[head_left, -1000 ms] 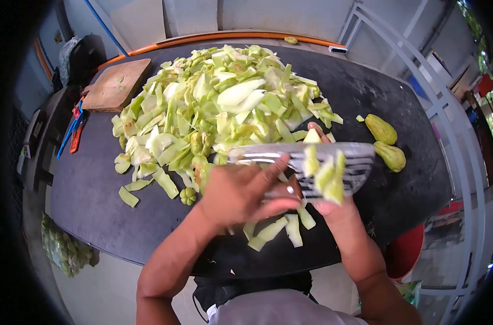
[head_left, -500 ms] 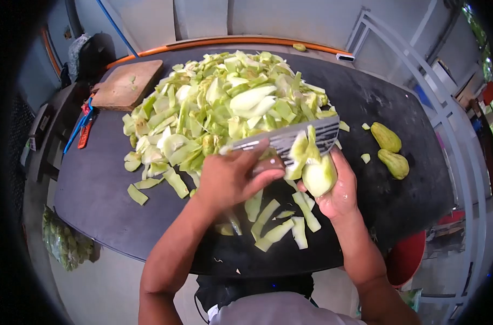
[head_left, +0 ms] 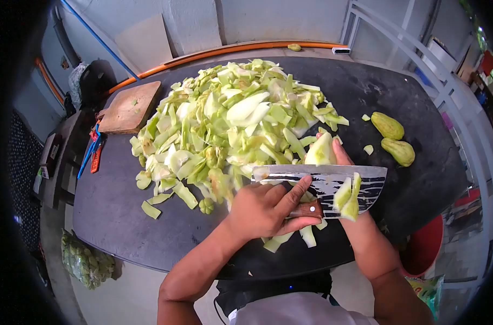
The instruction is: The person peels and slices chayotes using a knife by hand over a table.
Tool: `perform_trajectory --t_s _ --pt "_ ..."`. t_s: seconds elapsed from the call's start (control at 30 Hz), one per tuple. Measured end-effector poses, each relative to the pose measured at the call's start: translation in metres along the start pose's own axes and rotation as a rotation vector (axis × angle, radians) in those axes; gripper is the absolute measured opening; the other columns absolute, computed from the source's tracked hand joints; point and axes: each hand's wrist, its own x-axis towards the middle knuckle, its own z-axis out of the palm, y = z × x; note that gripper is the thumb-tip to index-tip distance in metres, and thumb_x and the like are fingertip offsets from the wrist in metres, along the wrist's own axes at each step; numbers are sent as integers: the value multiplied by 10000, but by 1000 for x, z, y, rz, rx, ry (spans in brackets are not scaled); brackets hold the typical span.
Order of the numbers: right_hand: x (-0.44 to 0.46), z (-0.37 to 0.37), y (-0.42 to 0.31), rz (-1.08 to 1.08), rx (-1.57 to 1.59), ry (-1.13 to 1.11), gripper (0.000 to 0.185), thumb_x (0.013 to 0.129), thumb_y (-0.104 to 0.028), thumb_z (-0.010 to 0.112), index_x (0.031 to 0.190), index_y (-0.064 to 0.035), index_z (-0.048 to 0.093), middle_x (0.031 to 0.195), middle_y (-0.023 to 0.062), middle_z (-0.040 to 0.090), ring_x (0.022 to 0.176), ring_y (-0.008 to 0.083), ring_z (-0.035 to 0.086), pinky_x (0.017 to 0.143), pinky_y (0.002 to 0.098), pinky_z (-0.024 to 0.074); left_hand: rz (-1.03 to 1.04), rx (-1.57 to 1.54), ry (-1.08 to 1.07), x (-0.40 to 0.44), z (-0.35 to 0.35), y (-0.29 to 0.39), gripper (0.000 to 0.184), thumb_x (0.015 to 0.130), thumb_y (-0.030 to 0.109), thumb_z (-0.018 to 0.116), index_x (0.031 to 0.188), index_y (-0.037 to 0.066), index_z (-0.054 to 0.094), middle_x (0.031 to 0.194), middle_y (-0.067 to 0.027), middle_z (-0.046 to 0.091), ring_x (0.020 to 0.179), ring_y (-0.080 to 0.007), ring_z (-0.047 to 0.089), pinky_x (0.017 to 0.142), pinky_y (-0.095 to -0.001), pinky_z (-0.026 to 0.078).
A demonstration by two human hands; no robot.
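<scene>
My left hand (head_left: 265, 208) is closed around the brown wooden handle of a wide cleaver (head_left: 368, 179), with the index finger stretched along the blade. Pale green slices (head_left: 348, 197) cling to the wet blade. Just beyond the blade's upper edge is a peeled, pale chayote (head_left: 320, 151), gripped by my right hand (head_left: 342, 153). The cleaver hides much of that hand and the chayote's lower end. A big heap of green peels and cut pieces (head_left: 230, 124) spreads over the dark table (head_left: 121, 211), with some strips under my left hand.
Two unpeeled chayotes (head_left: 398, 151) lie at the right with small scraps. A wooden cutting board (head_left: 130, 108) rests at the far left, beside blue-and-red handled tools (head_left: 94, 154). Below the right edge stands a red bucket (head_left: 422, 246). A plastic bag of green produce (head_left: 86, 260) sits lower left.
The cleaver has come down toward me, from behind the chayote to in front of my right hand. My right hand and the chayote have shifted slightly away. Slices now stick to the blade.
</scene>
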Motion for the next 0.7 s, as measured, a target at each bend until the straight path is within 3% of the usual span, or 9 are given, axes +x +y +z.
perform_trajectory --t_s 0.27,0.37,0.4,0.5,0.53,0.6,0.63,0.67,0.7 --pt "8 -7 11 -154 -52 -52 455 1040 -437 559 1307 -69 576 1164 61 602 1081 164 584 944 346 501 -47 -36 39 -1 4 -17 770 736 432 878 1346 28 639 680 -86 655 581 -222 672 579 -309 553" --pt "-7 12 0 -166 -92 -105 437 1066 -401 506 1355 -74 529 1231 71 606 1102 178 610 981 360 500 -418 -100 1 -9 9 -45 678 799 341 866 1336 -3 633 793 -125 729 634 -213 702 636 -288 568" --pt "-7 16 -2 -164 -58 -93 385 1088 -346 445 1377 -107 531 1242 70 638 1121 204 643 954 405 537 -567 -295 45 -7 6 -46 642 824 434 825 1283 14 665 905 -182 753 759 -279 746 674 -330 580" --pt "-7 14 -18 178 183 -84 347 1085 -346 453 1350 -142 544 1199 82 651 1123 219 649 893 431 564 -840 -605 129 11 -6 -24 518 845 170 834 1273 -51 645 750 -2 660 714 -81 592 830 -274 558" --pt "-6 19 -20 208 209 -35 347 1068 -402 480 1298 -157 567 1149 82 654 1063 235 671 838 455 575 -923 -832 218 16 -11 -19 400 857 159 820 1169 -50 681 664 31 516 694 -51 471 860 -271 540" --pt "6 10 -17 165 204 -73 432 1026 -487 532 1314 -166 557 1107 67 659 1035 242 657 829 491 555 -816 -850 278 16 -21 -20 309 956 211 702 1150 -23 646 620 10 480 547 -64 457 579 -257 475" --pt "6 10 -19 142 206 -83 479 1005 -529 558 1322 -171 552 1087 59 661 1022 245 650 825 509 545 -969 -1021 288 22 -30 -7 310 989 236 656 1171 -13 627 615 -5 492 501 -76 463 488 -255 425" --pt "2 11 -23 119 213 -38 452 992 -562 556 1219 -174 594 929 47 665 847 211 668 705 440 555 -908 -959 217 17 -24 -15 356 1021 265 600 1237 -17 581 606 -17 505 436 -101 455 411 -254 340" --pt "1 11 -27 112 260 -29 445 988 -567 555 1208 -182 600 900 38 660 834 203 661 693 440 548 -904 -946 230 14 -22 -9 361 1025 267 596 1242 -20 582 608 -17 505 437 -98 453 412 -254 343"
